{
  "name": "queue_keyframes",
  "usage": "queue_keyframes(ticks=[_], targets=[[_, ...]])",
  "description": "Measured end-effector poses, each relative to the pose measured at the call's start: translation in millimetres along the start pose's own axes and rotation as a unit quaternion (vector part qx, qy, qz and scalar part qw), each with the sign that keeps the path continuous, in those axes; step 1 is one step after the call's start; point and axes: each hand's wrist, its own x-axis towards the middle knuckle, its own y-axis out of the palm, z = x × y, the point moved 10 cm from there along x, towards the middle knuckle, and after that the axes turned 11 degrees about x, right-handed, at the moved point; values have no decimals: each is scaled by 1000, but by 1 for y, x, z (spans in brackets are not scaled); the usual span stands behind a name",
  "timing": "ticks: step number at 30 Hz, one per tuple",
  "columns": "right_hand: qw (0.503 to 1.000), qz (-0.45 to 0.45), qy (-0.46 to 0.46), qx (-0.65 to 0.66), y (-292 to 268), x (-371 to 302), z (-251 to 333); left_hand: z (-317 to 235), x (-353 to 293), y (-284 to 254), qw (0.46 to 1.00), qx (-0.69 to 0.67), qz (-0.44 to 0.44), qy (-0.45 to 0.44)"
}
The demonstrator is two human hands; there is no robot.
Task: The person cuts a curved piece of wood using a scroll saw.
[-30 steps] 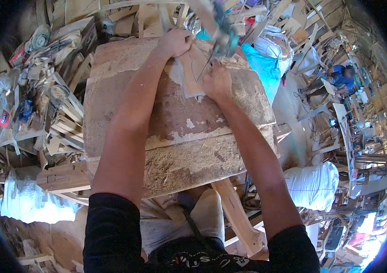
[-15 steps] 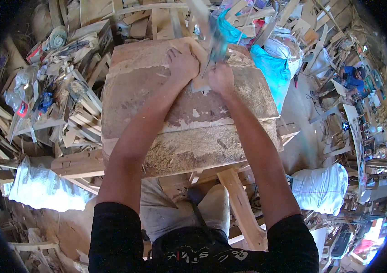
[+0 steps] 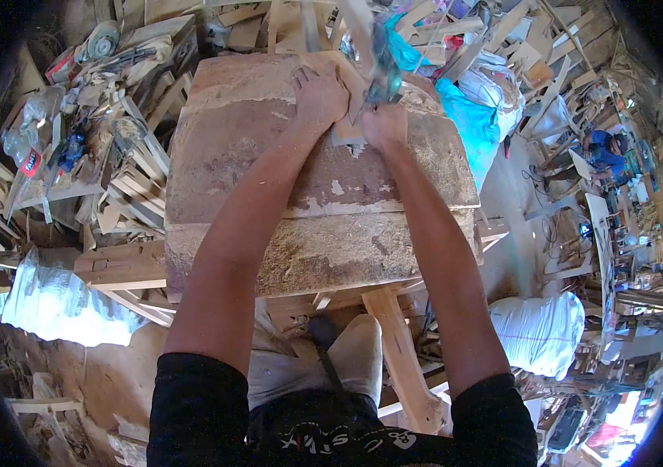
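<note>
My left hand (image 3: 322, 95) lies over a pale wooden piece (image 3: 353, 86), fingers stretched out and pressing it to a thick, worn wooden block top (image 3: 230, 159). At the right edge of that piece, my right hand (image 3: 385, 124) is closed around the lower end of a blurred saw-like tool (image 3: 384, 66). The tool has a teal-looking part above the fist and a pale bar rising past the far edge of the block. A thin, pointed dark edge meets the wooden piece between my hands. Motion blur hides the tool's exact kind.
Sawdust covers the block's front ledge (image 3: 331, 253). Offcuts (image 3: 140, 148) are heaped on the left with a plastic bottle (image 3: 21, 152). Blue plastic (image 3: 467, 113) and sacks stand at the right. A white sack (image 3: 541, 331) lies lower right. A person (image 3: 605, 148) sits farther off.
The whole view has shifted slightly. Both hands stay in place on the piece and the tool, while the blurred tool has changed position slightly against the wood.
</note>
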Motion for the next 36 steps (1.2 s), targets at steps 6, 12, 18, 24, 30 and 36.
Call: queue_keyframes(ticks=[6,12,18,24,30,36], targets=[[999,9,37,27,-5,-2,9,5,4,3,1000,-13,14,-3],[994,-77,-11,73,-18,-5,15,1,7,6,1000,6,27,6],[998,-46,12,32,-5,1,1,2,8,7,999,-11,41,-7],[998,-44,25,43,4,3,-8,3,8,9,998,-17,53,-5],[997,10,63,53,-2,-2,-3,-11,16,34,983,136,35,119],[993,-24,91,69,-10,-9,-18,-11,25,61,980,101,-81,152]])
